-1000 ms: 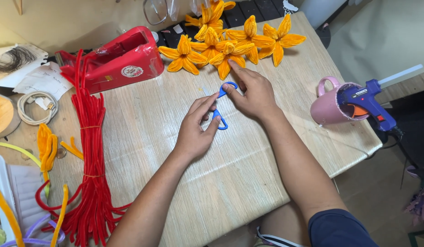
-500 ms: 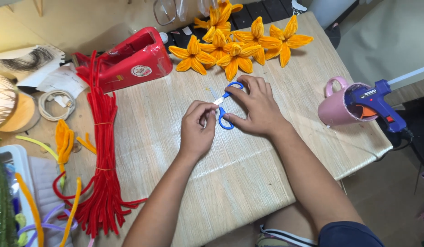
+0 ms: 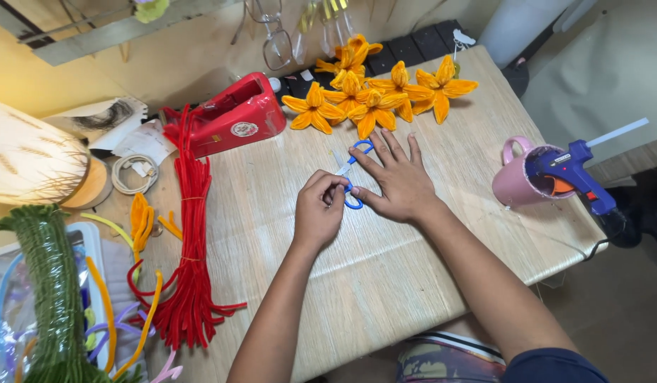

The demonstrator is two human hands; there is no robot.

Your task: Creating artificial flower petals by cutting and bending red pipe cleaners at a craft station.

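Observation:
Blue-handled scissors (image 3: 352,174) lie on the wooden table (image 3: 385,284) between my two hands. My left hand (image 3: 320,211) has its fingers curled together against the lower handle loop of the scissors. My right hand (image 3: 398,181) lies flat with fingers spread, its palm beside the scissors and its fingertips near the upper loop. Just beyond the hands lies a cluster of orange pipe-cleaner flowers (image 3: 374,96).
A red box (image 3: 232,117) and a long bundle of red pipe cleaners (image 3: 190,234) lie to the left. A pink mug (image 3: 521,177) holding a blue glue gun (image 3: 573,174) stands at the right edge. A green pipe-cleaner bundle (image 3: 52,291), loose orange pieces (image 3: 140,216) and a lamp (image 3: 30,159) are at far left.
My right hand has opened flat on the table beside the scissors. My left hand stays curled at the lower handle. The camera has shifted, showing more of the left side.

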